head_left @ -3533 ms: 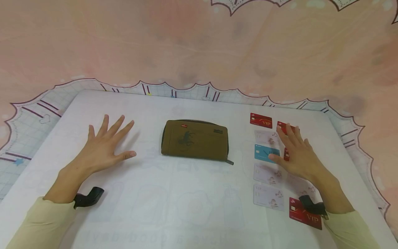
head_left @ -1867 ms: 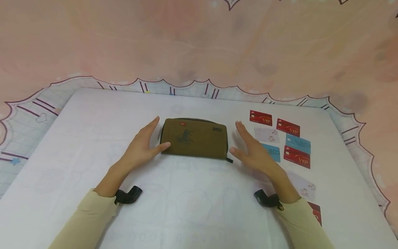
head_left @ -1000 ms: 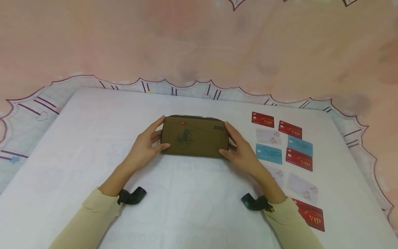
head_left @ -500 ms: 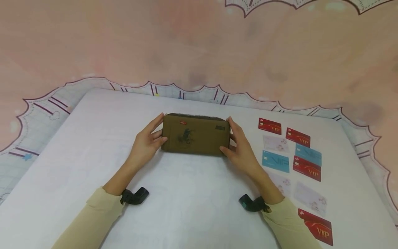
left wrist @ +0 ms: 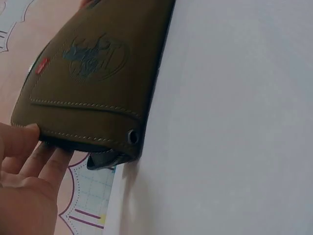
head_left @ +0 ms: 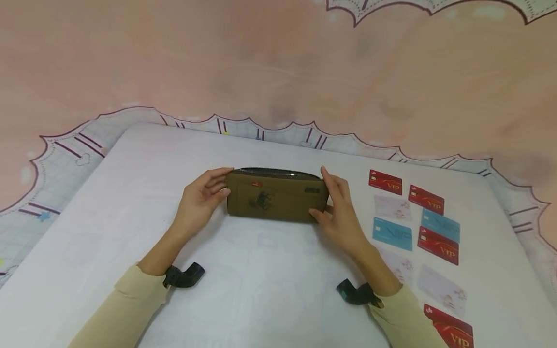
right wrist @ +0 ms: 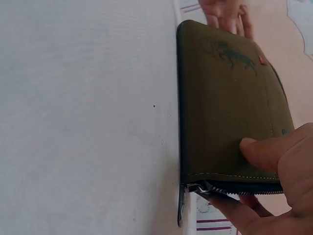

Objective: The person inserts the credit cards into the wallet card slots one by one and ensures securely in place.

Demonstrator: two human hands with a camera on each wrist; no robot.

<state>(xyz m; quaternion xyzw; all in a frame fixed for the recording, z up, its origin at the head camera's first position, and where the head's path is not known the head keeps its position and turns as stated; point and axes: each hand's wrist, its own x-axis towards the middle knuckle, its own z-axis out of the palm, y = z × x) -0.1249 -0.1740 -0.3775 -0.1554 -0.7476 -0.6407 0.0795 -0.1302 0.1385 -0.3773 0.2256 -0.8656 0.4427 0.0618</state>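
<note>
An olive-green zip wallet point(head_left: 278, 198) with a dark horse print and a small red tag stands tilted up in the middle of the white table, its zipped edge at the top. My left hand point(head_left: 197, 205) pinches its left end between thumb and fingers. On the right end my right hand point(head_left: 341, 212) holds it, thumb on the front face and fingers behind. The right wrist view shows the zip pull point(right wrist: 181, 208) hanging at the lower corner by the table. In the left wrist view the wallet's stitched end point(left wrist: 83, 122) lies by my left thumb and fingers.
Several cards lie in two columns to the right, among them a red VIP card point(head_left: 385, 182), a blue card point(head_left: 392, 234) and a pale flowered card point(head_left: 441, 290). My right forearm passes over some. A patterned pinkish cloth point(head_left: 261, 63) lies beyond the white tabletop point(head_left: 261, 285).
Both hands came in from the sides and took hold of the wallet's ends. They raised it from lying flat to a tilted stand, so more of the zip edge shows. The view shifted slightly.
</note>
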